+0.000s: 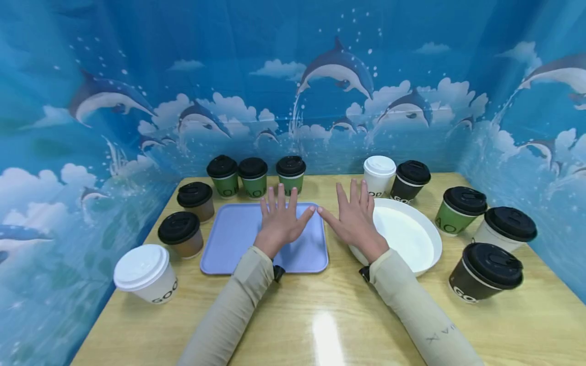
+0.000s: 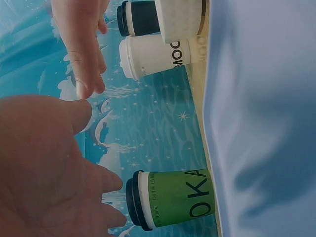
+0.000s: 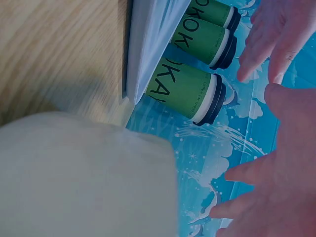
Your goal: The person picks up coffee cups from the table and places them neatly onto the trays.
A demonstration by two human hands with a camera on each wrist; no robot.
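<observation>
Holding nothing, splayed: left hand point(image 1: 281, 223) over the lavender tray point(image 1: 238, 239), right hand point(image 1: 355, 221) just right of it
I guess three green cups point(image 1: 254, 184) stand behind it for unblocked reach

Head view, centre: purple tray point(image 1: 235, 236), part-covered by left grip point(image 1: 281, 223); white dish point(image 1: 409, 239), left side behind right grip point(image 1: 357, 223); sleeves point(image 1: 231, 307), cut off by lower edge. Left wrist, top: dark cup point(image 2: 143, 19), base hidden. Right wrist, top: green cup point(image 3: 210, 11), cut off.
</observation>
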